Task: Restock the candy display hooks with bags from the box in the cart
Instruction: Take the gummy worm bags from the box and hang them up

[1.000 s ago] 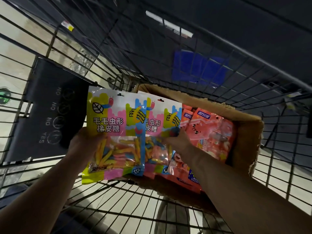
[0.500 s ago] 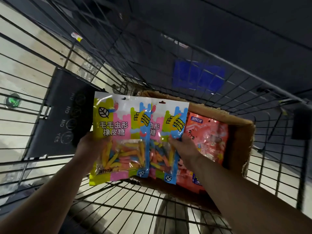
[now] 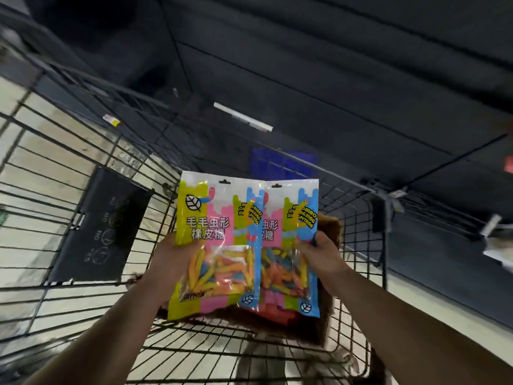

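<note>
Left hand (image 3: 172, 262): grips front candy bag (image 3: 219, 232) at its left edge
Right hand (image 3: 323, 257): pinches rear candy bag (image 3: 291, 245) above the box (image 3: 330, 226)

On my left I see a black sign (image 3: 102, 226) printed NO, NO, NO, YES beside round icons. Farther off sits a blue crate (image 3: 283, 162). Dark shelving (image 3: 333, 65) carries a white label strip (image 3: 243, 117) and a small yellow-and-red tag (image 3: 111, 120). Pale floor tiles (image 3: 41, 151) lie below.

wire cart walls (image 3: 69, 207) around cardboard box (image 3: 330, 226)
</note>
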`<state>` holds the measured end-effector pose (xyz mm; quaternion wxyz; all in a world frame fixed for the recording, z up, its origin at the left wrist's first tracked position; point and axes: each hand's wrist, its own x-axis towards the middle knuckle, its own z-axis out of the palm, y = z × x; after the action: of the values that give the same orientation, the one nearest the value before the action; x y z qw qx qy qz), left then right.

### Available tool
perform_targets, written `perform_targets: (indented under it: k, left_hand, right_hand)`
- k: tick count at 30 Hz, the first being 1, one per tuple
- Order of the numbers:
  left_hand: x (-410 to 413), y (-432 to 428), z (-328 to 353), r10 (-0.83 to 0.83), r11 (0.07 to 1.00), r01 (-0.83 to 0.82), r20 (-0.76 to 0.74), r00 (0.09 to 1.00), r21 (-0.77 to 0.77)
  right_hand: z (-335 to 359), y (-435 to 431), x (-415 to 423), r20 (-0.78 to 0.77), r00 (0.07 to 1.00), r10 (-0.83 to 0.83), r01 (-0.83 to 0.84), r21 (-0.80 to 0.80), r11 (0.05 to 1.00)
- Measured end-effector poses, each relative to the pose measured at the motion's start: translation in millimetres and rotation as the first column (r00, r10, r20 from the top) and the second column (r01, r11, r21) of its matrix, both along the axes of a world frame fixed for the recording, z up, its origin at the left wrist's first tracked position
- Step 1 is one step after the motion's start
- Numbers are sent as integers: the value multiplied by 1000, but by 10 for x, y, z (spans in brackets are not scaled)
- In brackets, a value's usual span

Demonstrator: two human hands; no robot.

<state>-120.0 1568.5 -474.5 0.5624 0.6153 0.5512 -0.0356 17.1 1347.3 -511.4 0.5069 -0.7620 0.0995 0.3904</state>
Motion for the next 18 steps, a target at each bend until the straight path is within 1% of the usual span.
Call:
perform_targets:
  k: [3,7,11,14,18]
  left_hand:
    - [115,-119,217,-70,997,69,65,995,16]
    - [295,-271,476,-144,988,137,112,983,74]
    - [455,-513,701,-196,980,187,212,957,60]
    - [556,-748,823,-257,966,243,262,930,86]
    - [670,-1243,1048,-314,949,296,333,889,104]
  right_hand:
    - [291,-219,32,37,998,-59,58,12,998]
    - [629,-523,69,75,990,-119,115,56,992]
    - [927,-894,76,122,971,-206,199,72,977]
    - [1135,-1238,52,117,956,-270,259,105,960]
    - [1373,-1763,-61,138,924,-356,338,136,931]
